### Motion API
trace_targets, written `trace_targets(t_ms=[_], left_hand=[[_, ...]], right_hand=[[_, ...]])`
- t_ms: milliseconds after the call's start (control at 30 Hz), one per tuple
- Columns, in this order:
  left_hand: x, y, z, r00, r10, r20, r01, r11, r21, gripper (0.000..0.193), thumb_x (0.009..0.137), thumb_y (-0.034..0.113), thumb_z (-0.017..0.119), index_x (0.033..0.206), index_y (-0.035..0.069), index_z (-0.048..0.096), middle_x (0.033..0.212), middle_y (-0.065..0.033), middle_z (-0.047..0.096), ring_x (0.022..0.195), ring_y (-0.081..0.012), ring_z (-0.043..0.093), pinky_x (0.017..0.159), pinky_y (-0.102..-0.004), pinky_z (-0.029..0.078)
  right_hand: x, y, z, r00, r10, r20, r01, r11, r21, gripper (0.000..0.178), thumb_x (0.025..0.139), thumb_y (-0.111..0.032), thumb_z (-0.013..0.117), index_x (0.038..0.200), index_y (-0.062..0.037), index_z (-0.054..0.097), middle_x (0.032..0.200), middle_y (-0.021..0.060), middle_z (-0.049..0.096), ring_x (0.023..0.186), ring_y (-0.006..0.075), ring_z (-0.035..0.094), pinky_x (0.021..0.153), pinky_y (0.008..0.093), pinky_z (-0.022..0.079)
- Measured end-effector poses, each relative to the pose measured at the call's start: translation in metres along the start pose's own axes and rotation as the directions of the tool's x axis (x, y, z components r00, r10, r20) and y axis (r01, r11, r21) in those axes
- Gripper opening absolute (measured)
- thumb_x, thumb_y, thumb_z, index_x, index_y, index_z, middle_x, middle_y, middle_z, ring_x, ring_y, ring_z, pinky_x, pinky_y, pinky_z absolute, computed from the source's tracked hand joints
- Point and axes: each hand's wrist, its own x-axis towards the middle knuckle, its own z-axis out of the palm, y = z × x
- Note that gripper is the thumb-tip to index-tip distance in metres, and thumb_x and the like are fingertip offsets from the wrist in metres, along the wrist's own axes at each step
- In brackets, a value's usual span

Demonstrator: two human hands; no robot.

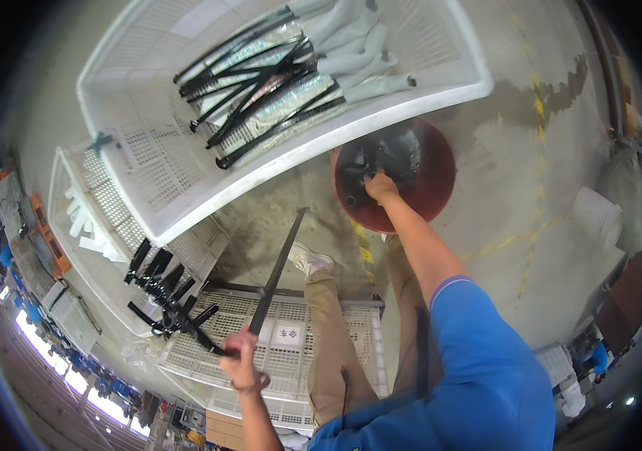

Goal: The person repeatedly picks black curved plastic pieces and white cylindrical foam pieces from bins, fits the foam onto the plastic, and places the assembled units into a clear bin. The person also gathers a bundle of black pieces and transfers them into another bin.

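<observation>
My left hand (241, 355) is closed around the lower end of a long black pole (274, 282), which slants up and away toward the floor beside my shoe. A short dark piece sticks out of the same fist to the left, close to a cluster of shiny black plastic parts (167, 293). My right hand (379, 186) reaches down into a red bucket (441, 180) holding dark parts (396, 154). Its fingers are bent together among them, and what they grip is hard to make out.
A big white crate (291, 154) at the top holds several black poles (261, 83) with clear and grey wrapping. White baskets (193, 357) stand at the lower left, one with white pieces (84, 218). A white pail (597, 214) stands at right on the yellow-lined floor.
</observation>
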Motion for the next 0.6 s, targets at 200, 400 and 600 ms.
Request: trace_targets(t_ms=[200,400,600], left_hand=[[0.013,0.011,-0.019,0.973,-0.020,-0.232,-0.024,0.983,-0.184,0.045,0.101,0.050,0.046,0.081,0.010,0.047,0.054,0.0005,0.041,0.044,-0.0118,0.043,0.053,-0.0308,0.047],[0.031,-0.001,-0.014,0.961,0.105,-0.254,-0.162,0.963,-0.213,0.059,0.097,0.068,0.035,0.077,0.013,0.043,0.052,0.0030,0.033,0.037,-0.0052,0.030,0.036,-0.0182,0.027],[0.023,0.006,0.002,0.995,0.075,-0.066,-0.087,0.972,-0.218,0.043,0.096,0.048,0.054,0.080,0.011,0.044,0.051,0.0008,0.036,0.038,-0.0100,0.034,0.037,-0.0251,0.028]], right_hand=[[0.140,-0.001,0.085,0.935,0.350,0.049,-0.299,0.708,0.640,0.037,0.091,-0.027,0.053,0.120,-0.0052,0.059,0.114,0.0196,0.066,0.105,0.0336,0.066,0.089,0.0515,0.049],[0.114,-0.013,0.074,0.961,0.226,0.162,-0.273,0.663,0.697,0.038,0.088,-0.020,0.055,0.122,-0.0026,0.056,0.107,0.0174,0.067,0.094,0.0295,0.068,0.072,0.0466,0.054],[0.009,-0.002,-0.039,0.908,0.029,0.418,-0.401,0.346,0.848,0.019,0.088,-0.018,0.055,0.099,-0.0022,0.056,0.092,0.0161,0.066,0.077,0.0281,0.068,0.059,0.0448,0.058]])
